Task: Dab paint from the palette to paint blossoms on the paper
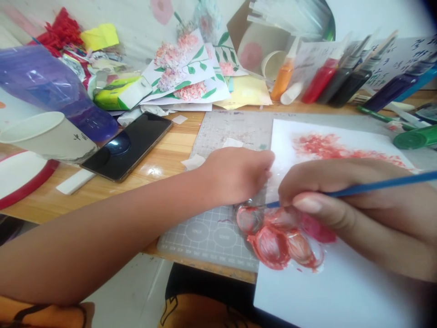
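Note:
In my right hand is a thin blue paintbrush, pinched between thumb and fingers. The brush's tip reaches the upper left well of a clear paint palette, whose round wells are smeared with red, pink and white paint. My left hand is curled closed at the left edge of a white sheet of paper, just above the palette; its fingertips are hidden. Red, feathery paint marks spread over the upper part of the sheet, partly behind my right hand.
A grey cutting mat lies under the paper. Left are a phone, a paper cup and a purple plastic container. Painted flower papers stand behind. Paint bottles line the back right; a green bottle lies nearer.

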Demonstrator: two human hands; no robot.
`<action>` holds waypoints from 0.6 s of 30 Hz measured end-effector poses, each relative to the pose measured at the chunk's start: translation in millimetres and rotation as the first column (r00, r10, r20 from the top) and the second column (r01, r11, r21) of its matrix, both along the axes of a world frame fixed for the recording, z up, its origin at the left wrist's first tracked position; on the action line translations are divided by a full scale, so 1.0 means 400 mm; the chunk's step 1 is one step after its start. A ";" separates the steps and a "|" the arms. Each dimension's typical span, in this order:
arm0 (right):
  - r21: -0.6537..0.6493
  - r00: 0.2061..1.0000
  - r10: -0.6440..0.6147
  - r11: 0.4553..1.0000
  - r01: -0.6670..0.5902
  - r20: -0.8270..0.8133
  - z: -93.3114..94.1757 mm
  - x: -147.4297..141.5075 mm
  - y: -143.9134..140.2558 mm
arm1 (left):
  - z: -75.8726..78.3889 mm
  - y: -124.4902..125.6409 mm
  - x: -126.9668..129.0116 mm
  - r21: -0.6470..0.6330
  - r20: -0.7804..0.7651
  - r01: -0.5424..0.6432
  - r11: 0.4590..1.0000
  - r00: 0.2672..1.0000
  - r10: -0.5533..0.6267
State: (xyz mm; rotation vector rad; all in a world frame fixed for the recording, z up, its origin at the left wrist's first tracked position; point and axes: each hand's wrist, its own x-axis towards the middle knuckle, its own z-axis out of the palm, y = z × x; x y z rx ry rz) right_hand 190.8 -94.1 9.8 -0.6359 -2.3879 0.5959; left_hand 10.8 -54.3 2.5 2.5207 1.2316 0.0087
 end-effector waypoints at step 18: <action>-0.001 0.998 -0.041 0.999 0.041 0.054 -0.029 0.037 0.009 | 0.008 -0.002 0.008 -0.003 -0.042 -0.011 1.000 0.999 0.011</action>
